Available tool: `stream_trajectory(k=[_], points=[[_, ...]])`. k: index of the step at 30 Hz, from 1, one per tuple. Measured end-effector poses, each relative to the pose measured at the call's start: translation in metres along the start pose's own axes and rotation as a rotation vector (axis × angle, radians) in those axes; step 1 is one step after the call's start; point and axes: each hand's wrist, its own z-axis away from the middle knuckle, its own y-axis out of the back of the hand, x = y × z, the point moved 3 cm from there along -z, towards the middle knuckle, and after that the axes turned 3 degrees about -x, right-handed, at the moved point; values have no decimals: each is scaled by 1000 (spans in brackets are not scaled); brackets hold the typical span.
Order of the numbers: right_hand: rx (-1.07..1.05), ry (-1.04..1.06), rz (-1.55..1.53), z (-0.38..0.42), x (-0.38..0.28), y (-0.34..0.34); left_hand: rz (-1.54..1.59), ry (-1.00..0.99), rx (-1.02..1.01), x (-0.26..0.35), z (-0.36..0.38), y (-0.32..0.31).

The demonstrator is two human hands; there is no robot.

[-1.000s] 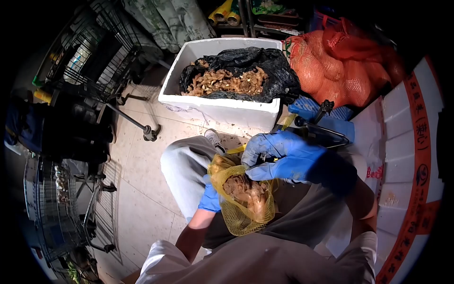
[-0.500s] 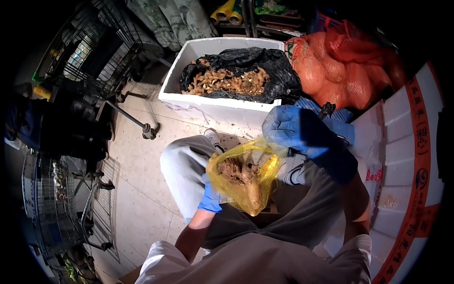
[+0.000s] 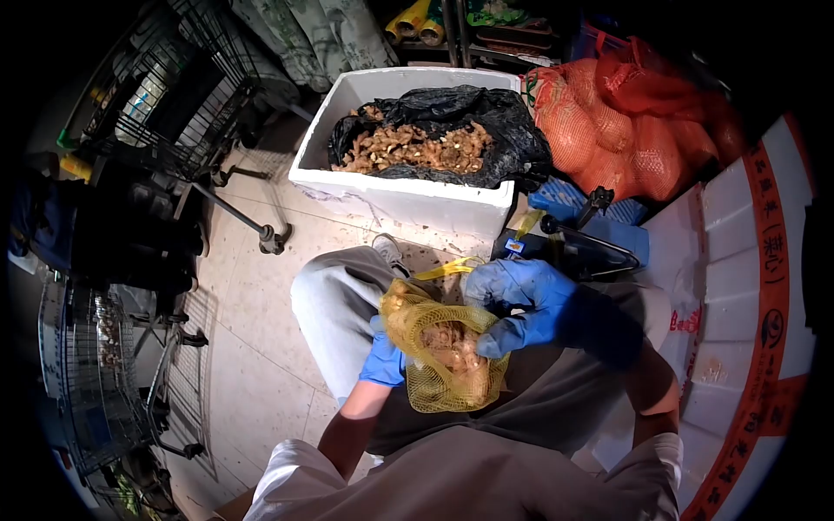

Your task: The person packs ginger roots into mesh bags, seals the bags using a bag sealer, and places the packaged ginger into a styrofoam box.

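The blue-gloved left hand (image 3: pixel 384 358) has its grip clamped on the side of a yellow mesh bag (image 3: pixel 426 375), held between the knees (image 3: pixel 323 291), ginger (image 3: pixel 452 341) inside. Rightward, the right hand (image 3: pixel 524 300) has its thumb at the bag's mouth; whether its grip is closed, I cannot tell.

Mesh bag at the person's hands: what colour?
The mesh bag is yellow, shown in the head view.

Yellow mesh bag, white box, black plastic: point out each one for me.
Yellow mesh bag (image 3: pixel 436 393): head view, lower mesh, below its opening.
White box (image 3: pixel 421 207): head view, near outer wall.
Black plastic (image 3: pixel 514 143): head view, bare right side.
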Motion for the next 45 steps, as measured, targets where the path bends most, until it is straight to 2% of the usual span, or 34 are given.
stream_trajectory(k=[1, 2, 3, 5, 6, 7, 8, 9, 11, 12, 13, 14, 15, 16, 19, 20, 21, 22, 23, 25, 26, 28, 31, 33, 35, 36, 37, 38, 41, 43, 45], points=[[19, 38, 35, 0, 0, -1, 223, 1, -78, 0, 0, -3], [39, 76, 69, 0, 0, -2, -249, -50, 20, 4, 1, -13], [41, 76, 67, 2, -4, 1, -422, -42, 78, 6, -1, -15], [170, -115, 273, 8, -11, 20, -837, -83, 129, 11, -6, -18], [82, -107, 460, 4, -14, 26, -878, -84, 151, 13, -9, -17], [82, -108, 461, 8, -9, 25, -533, -43, 257, 7, -5, -10], [97, 106, 609, 12, -6, 20, -532, -45, 257, 6, -1, 8], [56, 85, 678, 11, -11, 18, -1017, -144, 166, 9, 3, 33], [15, 66, 746, 11, -8, 14, -1500, -239, 58, 7, 8, 57], [33, 103, 900, 14, 5, 12, -1520, -203, 103, 6, 6, 57], [51, 139, 1056, 17, 11, 11, -1405, -104, 182, 6, 6, 57], [54, 138, 1057, 19, 8, 13, -1282, -15, 270, 8, 5, 50], [96, 103, 922, 21, 1, 18, -1158, 61, 363, 9, 4, 43], [137, 68, 787, 24, -4, 24, -1057, -50, 227, 15, -2, 6], [232, 20, 614, 30, -35, 36, -492, 11, 160, 6, 2, 13], [246, -25, 562, 27, -44, 38, -299, 55, 258, 1, 2, 18], [306, 12, 379, 26, -42, 40, -105, 100, 352, -3, 2, 23], [366, 48, 194, 25, -41, 42, -348, 76, 168, -3, 2, 30], [366, 50, 195, 25, -45, 42, -577, 10, -2, -1, 3, 33], [320, 149, 341, 26, -61, 38, -59, -39, -62, -4, 0, 46], [405, 122, 370, 30, -57, 33, 1, -15, -16, -3, -1, 45], [429, 116, 450, 34, -54, 16, 52, -5, 14, -1, -3, 34], [357, 214, 744, 32, -50, 11, 92, -11, -28, 2, -4, 35], [315, 71, 818, 26, -48, 2, -201, -34, 54, 3, -1, 50], [344, 81, 845, 23, -50, 0, -117, -36, 97, 1, -1, 49], [338, 144, 869, 24, -49, 4, -24, -31, 182, 3, -2, 37], [409, 284, 777, 22, -53, 6, 68, -27, 265, 4, -3, 29], [468, 427, 693, 20, -57, 8, 7, -5, 330, 4, -1, 26], [442, 470, 658, 16, -55, 10, 87, -31, 238, 2, -5, 8], [432, 485, 672, 17, -53, 13, 175, -41, 285, 0, -8, 0], [463, 146, 364, 14, -41, 21, 204, 27, 193, -4, -9, -5]])
